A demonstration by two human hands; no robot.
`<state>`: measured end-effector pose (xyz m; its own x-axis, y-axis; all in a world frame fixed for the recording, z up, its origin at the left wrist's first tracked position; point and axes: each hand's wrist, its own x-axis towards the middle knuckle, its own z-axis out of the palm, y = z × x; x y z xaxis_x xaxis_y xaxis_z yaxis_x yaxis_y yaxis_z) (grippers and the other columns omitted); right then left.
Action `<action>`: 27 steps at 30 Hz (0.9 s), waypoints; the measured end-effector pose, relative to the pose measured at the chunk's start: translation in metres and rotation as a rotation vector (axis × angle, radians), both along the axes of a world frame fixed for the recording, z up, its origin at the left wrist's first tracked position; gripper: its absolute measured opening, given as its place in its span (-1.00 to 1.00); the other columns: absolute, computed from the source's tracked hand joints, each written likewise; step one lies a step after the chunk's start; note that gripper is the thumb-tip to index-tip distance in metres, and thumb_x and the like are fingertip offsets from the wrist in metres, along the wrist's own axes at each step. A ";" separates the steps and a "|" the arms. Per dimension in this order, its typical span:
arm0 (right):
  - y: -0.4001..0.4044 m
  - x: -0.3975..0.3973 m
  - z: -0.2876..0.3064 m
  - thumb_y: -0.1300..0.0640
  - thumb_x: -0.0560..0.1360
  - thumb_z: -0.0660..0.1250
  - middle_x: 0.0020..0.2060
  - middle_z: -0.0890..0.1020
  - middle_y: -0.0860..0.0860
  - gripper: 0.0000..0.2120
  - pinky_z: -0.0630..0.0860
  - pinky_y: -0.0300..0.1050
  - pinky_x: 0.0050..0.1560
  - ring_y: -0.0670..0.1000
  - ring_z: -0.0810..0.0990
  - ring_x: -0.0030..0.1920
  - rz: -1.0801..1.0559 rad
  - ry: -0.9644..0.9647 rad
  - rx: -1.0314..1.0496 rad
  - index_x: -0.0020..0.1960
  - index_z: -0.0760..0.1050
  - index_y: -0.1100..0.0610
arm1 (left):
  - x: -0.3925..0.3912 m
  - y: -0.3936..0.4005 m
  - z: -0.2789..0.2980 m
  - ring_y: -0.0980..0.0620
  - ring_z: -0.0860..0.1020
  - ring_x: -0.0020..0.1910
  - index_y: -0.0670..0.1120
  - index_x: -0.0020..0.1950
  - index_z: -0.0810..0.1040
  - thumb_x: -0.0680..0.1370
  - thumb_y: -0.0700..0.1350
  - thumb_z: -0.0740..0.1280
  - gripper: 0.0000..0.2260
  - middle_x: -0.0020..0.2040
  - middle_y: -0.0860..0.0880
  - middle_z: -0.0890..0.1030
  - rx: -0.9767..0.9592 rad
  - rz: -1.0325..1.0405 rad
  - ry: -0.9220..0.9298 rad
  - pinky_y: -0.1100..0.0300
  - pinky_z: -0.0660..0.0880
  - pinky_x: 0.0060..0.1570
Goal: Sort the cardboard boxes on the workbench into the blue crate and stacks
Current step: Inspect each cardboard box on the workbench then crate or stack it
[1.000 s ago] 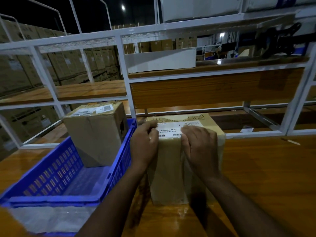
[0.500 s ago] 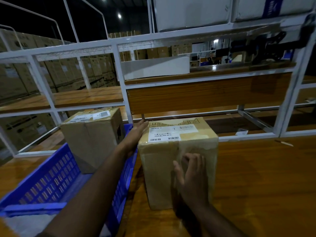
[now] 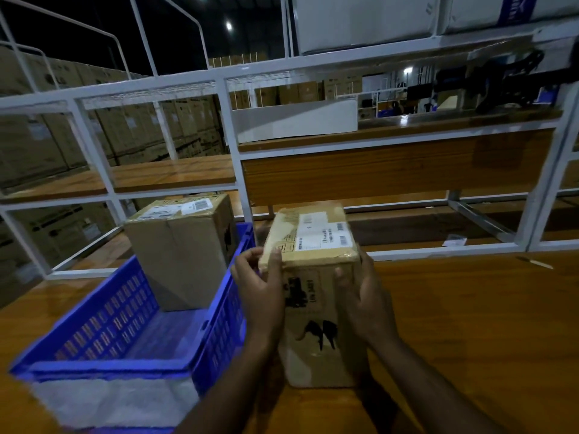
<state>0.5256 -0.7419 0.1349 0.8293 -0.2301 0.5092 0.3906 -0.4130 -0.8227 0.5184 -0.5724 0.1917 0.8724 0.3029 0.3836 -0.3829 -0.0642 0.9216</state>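
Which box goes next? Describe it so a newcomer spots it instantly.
Find the blue crate on the wooden workbench. Immediately right of it, outside, stands a tall cardboard box. Unlike the box in the crate, both hands hold it.

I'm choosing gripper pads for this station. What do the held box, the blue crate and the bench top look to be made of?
Held box: brown cardboard, matte, with glossy tape and paper labels on top. Blue crate: apparently moulded plastic, with slotted lattice walls and a slight sheen. Bench top: wood grain with glossy reflections, so probably varnished wood or laminate; which one cannot be told.
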 end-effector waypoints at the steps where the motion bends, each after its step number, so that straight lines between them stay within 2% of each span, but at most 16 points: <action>1: -0.007 0.001 0.003 -0.49 0.48 0.10 0.31 0.52 -0.15 -0.49 0.63 0.13 0.05 -0.08 0.56 0.24 0.003 -0.022 -0.007 0.40 0.16 -0.45 | -0.011 -0.007 -0.004 0.15 0.54 0.14 0.03 0.23 0.40 0.62 0.08 0.29 -0.76 0.25 0.04 0.40 -0.026 0.038 -0.020 0.37 0.58 -0.16; 3: -0.019 0.007 0.007 -0.45 0.52 0.09 0.24 0.52 -0.11 -0.52 0.61 0.15 0.06 -0.08 0.55 0.21 -0.057 -0.083 0.005 0.37 0.24 -0.32 | -0.034 -0.024 -0.011 0.20 0.53 0.15 0.08 0.18 0.42 0.60 0.13 0.26 -0.78 0.24 0.06 0.40 -0.036 0.042 -0.034 0.31 0.58 -0.07; 5: -0.030 0.016 0.006 -0.40 0.54 0.09 0.32 0.45 -0.04 -0.40 0.52 0.15 0.22 -0.05 0.44 0.32 -0.171 -0.089 0.011 0.48 0.21 -0.14 | -0.049 -0.043 -0.018 0.26 0.49 0.18 0.17 0.11 0.44 0.55 0.23 0.22 -0.78 0.27 0.15 0.37 0.022 -0.031 -0.006 0.28 0.55 0.03; 8: -0.037 0.021 0.002 -0.36 0.54 0.08 0.50 0.28 0.01 -0.29 0.38 0.17 0.38 0.01 0.27 0.47 -0.283 -0.034 0.039 0.58 0.10 -0.05 | -0.054 -0.069 -0.033 0.35 0.47 0.19 0.18 0.15 0.44 0.55 0.24 0.20 -0.75 0.30 0.17 0.41 0.214 -0.139 -0.018 0.44 0.48 0.04; 10: -0.035 0.017 -0.006 -0.39 0.54 0.03 0.55 0.22 -0.02 -0.28 0.35 0.22 0.42 0.01 0.21 0.52 -0.292 -0.030 0.048 0.58 0.10 -0.05 | -0.045 -0.077 -0.042 0.28 0.55 0.11 0.18 0.20 0.43 0.56 0.26 0.20 -0.72 0.20 0.12 0.53 0.226 -0.203 0.012 0.40 0.51 0.00; 12: -0.031 0.009 -0.017 -0.44 0.53 -0.02 0.57 0.20 -0.03 -0.25 0.34 0.24 0.43 0.01 0.21 0.53 -0.266 -0.022 0.048 0.59 0.09 -0.06 | -0.031 -0.078 -0.046 0.16 0.63 0.00 0.15 0.21 0.43 0.56 0.27 0.18 -0.69 0.05 0.06 0.63 0.155 -0.256 0.078 0.25 0.57 -0.05; 14: -0.026 0.000 -0.028 -0.50 0.49 -0.04 0.58 0.18 -0.04 -0.21 0.32 0.23 0.45 0.00 0.20 0.54 -0.250 -0.005 0.023 0.59 0.07 -0.09 | -0.013 -0.071 -0.045 0.10 0.66 -0.11 0.07 0.16 0.46 0.58 0.25 0.16 -0.68 -0.07 -0.01 0.66 0.103 -0.202 0.132 0.19 0.57 -0.15; 16: -0.021 -0.010 -0.035 -0.56 0.44 -0.03 0.60 0.11 -0.08 -0.14 0.25 0.18 0.49 -0.03 0.14 0.56 -0.239 0.012 -0.036 0.60 0.00 -0.12 | 0.007 -0.058 -0.038 0.02 0.64 -0.12 0.00 0.12 0.46 0.65 0.17 0.16 -0.73 -0.09 -0.03 0.62 0.084 -0.036 0.157 0.19 0.52 -0.21; 18: -0.019 -0.016 -0.040 -0.61 0.38 -0.01 0.61 0.04 -0.10 -0.02 0.19 0.09 0.51 -0.04 0.07 0.58 -0.235 0.046 -0.102 0.62 -0.05 -0.09 | 0.035 -0.039 -0.033 -0.01 0.60 -0.06 -0.03 0.17 0.40 0.68 0.07 0.21 -0.81 0.02 -0.07 0.55 0.041 0.107 0.190 0.14 0.54 -0.19; 20: -0.019 -0.017 -0.046 -0.61 0.36 0.04 0.62 -0.02 -0.11 0.02 0.16 0.03 0.50 -0.07 0.00 0.59 -0.243 0.070 -0.145 0.63 -0.09 -0.07 | 0.066 -0.018 -0.029 -0.04 0.57 0.11 -0.03 0.30 0.36 0.65 0.07 0.28 -0.70 0.21 -0.10 0.48 -0.022 0.172 0.233 0.01 0.61 0.01; 21: -0.020 -0.016 -0.049 -0.59 0.37 0.07 0.62 -0.03 -0.12 0.01 0.16 0.02 0.50 -0.08 -0.02 0.59 -0.247 0.073 -0.156 0.63 -0.11 -0.07 | 0.080 -0.009 -0.026 -0.06 0.55 0.19 -0.04 0.40 0.33 0.64 0.09 0.29 -0.60 0.30 -0.11 0.46 -0.070 0.160 0.277 -0.06 0.59 0.11; 23: -0.023 -0.013 -0.056 -0.51 0.44 0.14 0.62 -0.06 -0.10 -0.04 0.18 0.03 0.51 -0.08 -0.04 0.59 -0.253 0.074 -0.181 0.63 -0.14 -0.06 | 0.101 0.001 -0.025 -0.07 0.55 0.24 -0.02 0.50 0.32 0.65 0.18 0.22 -0.51 0.35 -0.12 0.50 -0.115 0.000 0.347 -0.09 0.56 0.17; 25: -0.023 -0.010 -0.058 -0.42 0.47 0.18 0.62 -0.09 -0.09 -0.06 0.17 0.07 0.54 -0.06 -0.06 0.60 -0.239 0.079 -0.189 0.63 -0.18 -0.04 | 0.099 0.001 -0.017 -0.02 0.56 0.23 0.05 0.44 0.42 0.68 0.23 0.08 -0.57 0.29 -0.06 0.57 -0.056 -0.215 0.340 -0.06 0.52 0.21; 27: -0.022 -0.008 -0.055 -0.38 0.49 0.17 0.62 -0.13 -0.08 -0.07 0.15 0.11 0.55 -0.03 -0.07 0.60 -0.247 0.072 -0.198 0.61 -0.26 -0.05 | 0.094 -0.002 -0.012 0.01 0.56 0.22 0.12 0.32 0.47 0.70 0.21 0.03 -0.65 0.22 -0.02 0.57 0.022 -0.271 0.316 -0.03 0.50 0.22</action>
